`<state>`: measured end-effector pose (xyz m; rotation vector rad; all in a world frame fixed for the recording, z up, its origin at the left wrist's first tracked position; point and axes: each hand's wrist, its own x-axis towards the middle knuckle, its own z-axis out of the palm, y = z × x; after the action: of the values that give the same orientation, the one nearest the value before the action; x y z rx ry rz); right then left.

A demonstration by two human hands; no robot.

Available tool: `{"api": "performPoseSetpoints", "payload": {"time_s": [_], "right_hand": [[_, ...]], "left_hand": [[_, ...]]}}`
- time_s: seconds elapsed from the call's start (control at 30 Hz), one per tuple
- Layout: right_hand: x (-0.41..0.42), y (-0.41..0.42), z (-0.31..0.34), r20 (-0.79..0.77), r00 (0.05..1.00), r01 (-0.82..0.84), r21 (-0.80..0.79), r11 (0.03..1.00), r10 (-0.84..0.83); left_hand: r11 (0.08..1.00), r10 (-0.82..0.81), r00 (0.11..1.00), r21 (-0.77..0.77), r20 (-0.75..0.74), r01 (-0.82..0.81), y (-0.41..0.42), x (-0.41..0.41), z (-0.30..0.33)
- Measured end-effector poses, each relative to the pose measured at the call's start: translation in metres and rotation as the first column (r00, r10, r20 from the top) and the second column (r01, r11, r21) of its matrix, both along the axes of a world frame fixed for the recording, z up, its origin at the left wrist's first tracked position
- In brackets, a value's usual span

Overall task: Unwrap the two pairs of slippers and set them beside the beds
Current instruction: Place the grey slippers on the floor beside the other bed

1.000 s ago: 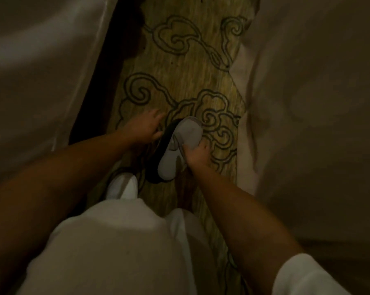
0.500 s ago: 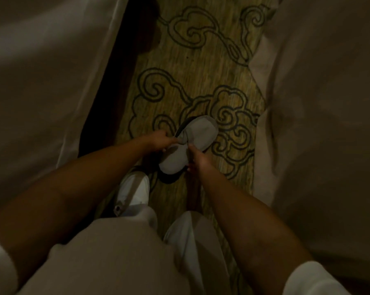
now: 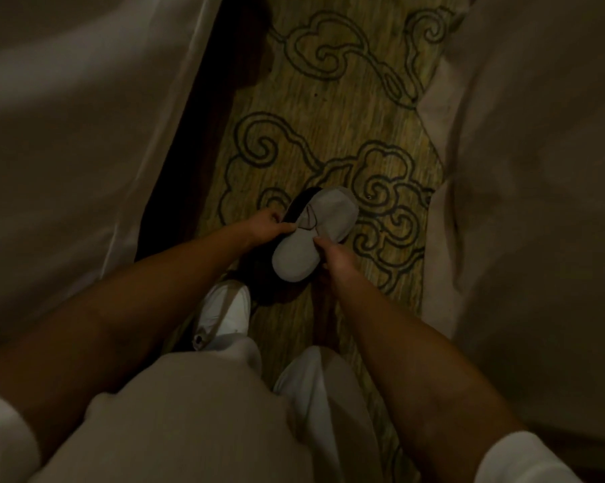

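A grey-white slipper pair [image 3: 316,231], stacked with a dark sole edge showing on its left side, is held low over the patterned carpet between two beds. My left hand [image 3: 268,226] grips its left edge near the middle. My right hand [image 3: 334,254] pinches its right edge. The room is dim, so I cannot tell whether any wrapping is on the slippers. No second pair is in sight.
A bed with pale sheets [image 3: 78,141] hangs down on the left, another bed [image 3: 524,176] on the right. The green carpet strip [image 3: 332,109] with dark scroll pattern runs between them. My white shoe [image 3: 226,313] and white trouser legs stand below the slippers.
The view has shifted so the slippers sit slightly higher and to the right. My left hand has closed onto the slippers' left edge; my right hand keeps its hold.
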<state>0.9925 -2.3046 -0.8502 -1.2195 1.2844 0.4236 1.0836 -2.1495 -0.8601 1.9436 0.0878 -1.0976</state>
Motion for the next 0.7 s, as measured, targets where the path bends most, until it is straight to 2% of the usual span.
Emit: {"api": "performPoseSetpoints", "payload": {"time_s": [0.17,0.27,0.33,0.4,0.47,0.53,0.6,0.63,0.7], "right_hand": [[0.009,0.01,0.007,0.087,0.996,0.017,0.128,0.992,-0.028],[0.024,0.014,0.014,0.126,0.992,-0.034,0.054,0.998,0.027],[0.038,0.016,0.017,0.166,0.985,-0.05,-0.023,0.998,0.054],[0.048,0.015,0.018,0.203,0.976,-0.047,-0.145,0.988,0.077],[0.053,0.01,0.019,0.182,0.968,-0.105,-0.337,0.936,0.174],[0.058,0.005,0.018,0.172,0.962,-0.128,-0.402,0.907,0.212],[0.058,-0.002,0.015,0.159,0.961,-0.141,-0.415,0.899,0.225],[0.059,-0.003,0.012,0.153,0.964,-0.136,-0.415,0.9,0.216],[0.058,-0.007,0.009,0.132,0.971,-0.126,-0.43,0.894,0.2]], "left_hand": [[0.982,0.175,0.983,-0.069,-0.053,-0.178,0.003,0.01,0.006],[0.989,0.149,0.981,0.002,0.121,-0.151,0.002,0.03,0.014],[0.988,0.154,0.959,-0.003,0.239,-0.158,0.001,0.048,0.026],[0.993,0.079,0.92,0.047,0.384,-0.105,0.001,0.062,0.039],[0.984,-0.034,0.844,0.168,0.536,-0.067,0.0,0.07,0.047],[0.939,-0.187,0.766,0.342,0.615,-0.046,0.003,0.071,0.056],[0.858,-0.368,0.707,0.513,0.604,0.009,0.003,0.062,0.055],[0.834,-0.42,0.696,0.55,0.583,0.042,0.003,0.056,0.051],[0.822,-0.454,0.726,0.558,0.516,0.118,-0.002,0.04,0.039]]}}
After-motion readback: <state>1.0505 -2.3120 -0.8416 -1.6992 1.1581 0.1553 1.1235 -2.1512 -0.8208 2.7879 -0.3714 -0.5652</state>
